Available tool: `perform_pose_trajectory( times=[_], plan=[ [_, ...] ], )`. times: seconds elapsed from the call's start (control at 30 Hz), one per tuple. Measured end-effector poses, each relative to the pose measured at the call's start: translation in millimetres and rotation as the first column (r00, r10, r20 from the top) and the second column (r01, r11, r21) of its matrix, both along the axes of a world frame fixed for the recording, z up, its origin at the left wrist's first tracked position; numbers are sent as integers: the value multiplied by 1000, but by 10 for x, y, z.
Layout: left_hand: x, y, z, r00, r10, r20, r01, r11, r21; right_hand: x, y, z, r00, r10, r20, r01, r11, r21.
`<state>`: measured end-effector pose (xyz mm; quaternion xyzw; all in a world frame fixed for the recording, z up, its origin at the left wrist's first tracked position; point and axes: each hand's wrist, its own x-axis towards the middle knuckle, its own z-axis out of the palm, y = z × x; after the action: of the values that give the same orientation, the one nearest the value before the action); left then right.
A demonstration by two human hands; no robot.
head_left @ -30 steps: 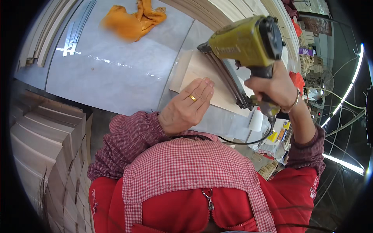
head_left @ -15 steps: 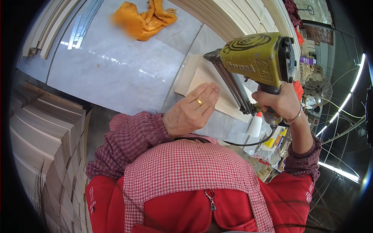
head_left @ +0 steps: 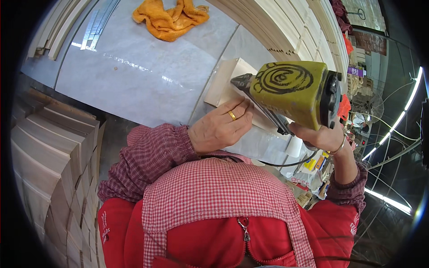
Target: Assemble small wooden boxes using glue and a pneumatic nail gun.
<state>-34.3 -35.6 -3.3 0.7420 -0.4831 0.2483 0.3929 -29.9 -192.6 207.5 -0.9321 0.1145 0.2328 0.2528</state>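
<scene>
In my right hand (head_left: 322,135) is a yellow-green nail gun (head_left: 290,96), with the fingers wrapped round its grip. Its dark nose points left, at the upper part of a pale wooden box (head_left: 221,84) on the table; I cannot tell whether they touch. My left hand (head_left: 221,127), with a gold ring, is at the near side of the box, closed at its edge below the nose. The gun hides much of the box. From the gun's lower end runs a black hose (head_left: 286,165).
An orange cloth (head_left: 170,20) lies on the pale table (head_left: 134,85). Long pale wood strips (head_left: 290,31) are stacked at the back, with more (head_left: 58,31) at far left. Stacked wooden panels (head_left: 49,165) stand left of me. A white bottle (head_left: 293,146) is near the hose.
The nail gun has come down and tipped, its nose now at the box's upper part. My left fingers have closed in on the box's near edge.
</scene>
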Motion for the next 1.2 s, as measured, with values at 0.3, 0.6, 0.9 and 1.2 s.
perform_pose_trajectory(
  times=[0.3,0.6,0.9,1.2],
  plan=[
    [-11,10,31,997,-29,-69,27,999,-33,-33,-217,-104,838,535,113,-508,838,-199],
    [-82,62,11,997,-83,-11,82,995,-52,-122,-341,-151,658,745,109,-680,650,-338],
    [-212,103,-55,984,-166,-66,164,986,-30,-250,-380,-137,690,718,86,-689,689,-223],
    [-256,168,-33,980,-170,-102,170,985,-6,-203,-99,-38,804,593,47,-586,803,-105]
  ],
)
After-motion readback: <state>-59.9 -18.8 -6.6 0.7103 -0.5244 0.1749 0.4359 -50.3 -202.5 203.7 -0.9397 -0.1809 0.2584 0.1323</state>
